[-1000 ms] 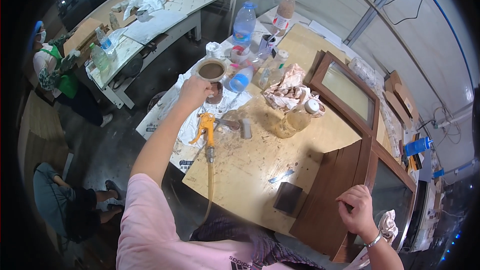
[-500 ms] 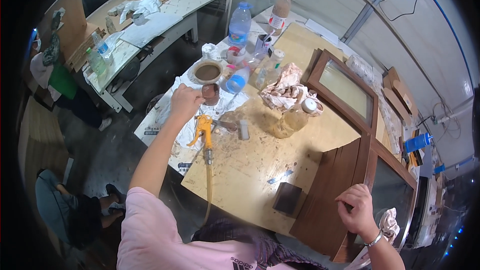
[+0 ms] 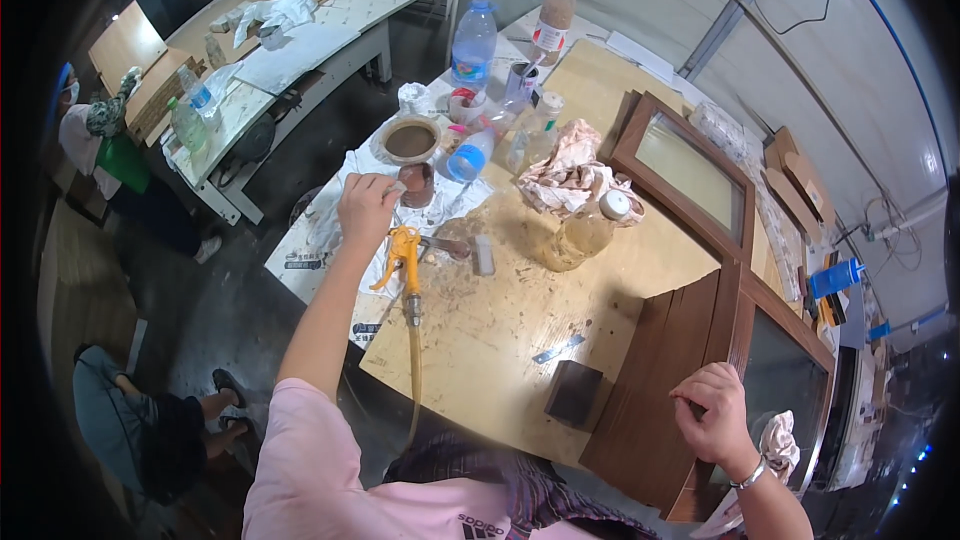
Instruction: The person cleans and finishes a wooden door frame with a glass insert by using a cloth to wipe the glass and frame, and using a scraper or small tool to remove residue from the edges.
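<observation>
— Where do we have our left hand (image 3: 366, 208)?

— Out over the paper-covered end of the plywood table (image 3: 500, 340), fingers curled narrow around a small pale scrap at the fingertips. We cannot tell what the scrap is. The hand sits just beside the small brown cup (image 3: 416, 183), which stands upright on the white paper, near the round bowl of brown paste (image 3: 410, 140).

— And the orange spray gun (image 3: 403, 258)?

— It lies on the table just below our left hand, apart from it, its hose (image 3: 414, 370) running back toward our body.

— Our right hand (image 3: 715, 418)?

— It rests on the top edge of the dark brown wooden door (image 3: 690, 360), fingers bent loosely over the wood, thumb and forefinger close together. We cannot tell whether anything is pinched between them. A stained rag (image 3: 778, 440) hangs just beside the wrist.

— What else is around us?

— A crumpled pinkish rag (image 3: 570, 178) beside a glass bottle of amber liquid (image 3: 580, 235), a blue-tinted water bottle (image 3: 474, 42), and a dark block (image 3: 574, 392) near the table edge.
</observation>
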### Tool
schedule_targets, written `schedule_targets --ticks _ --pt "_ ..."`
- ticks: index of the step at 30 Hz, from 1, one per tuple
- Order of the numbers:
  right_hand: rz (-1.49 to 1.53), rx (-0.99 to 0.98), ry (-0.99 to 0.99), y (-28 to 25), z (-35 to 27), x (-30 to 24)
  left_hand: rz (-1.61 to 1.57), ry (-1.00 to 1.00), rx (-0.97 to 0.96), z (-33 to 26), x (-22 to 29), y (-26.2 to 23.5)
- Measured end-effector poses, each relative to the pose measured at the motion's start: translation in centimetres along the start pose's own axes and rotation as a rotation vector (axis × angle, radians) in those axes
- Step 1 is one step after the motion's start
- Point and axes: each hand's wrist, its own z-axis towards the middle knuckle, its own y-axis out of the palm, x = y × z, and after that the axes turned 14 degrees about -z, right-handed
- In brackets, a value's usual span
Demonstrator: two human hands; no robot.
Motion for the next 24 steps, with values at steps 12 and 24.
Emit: schedule_targets --ticks 12,24 --pt "-0.032 -0.014 0.000 -0.4 -0.2 -0.3 -1.222 -0.866 -0.220 -3.6 7.5 0.8" --pt "0.957 0.103 0.340 -1.7 0.4 -2.8 -2.098 -1.042 -0.926 -5.5 32.5 -1.7"
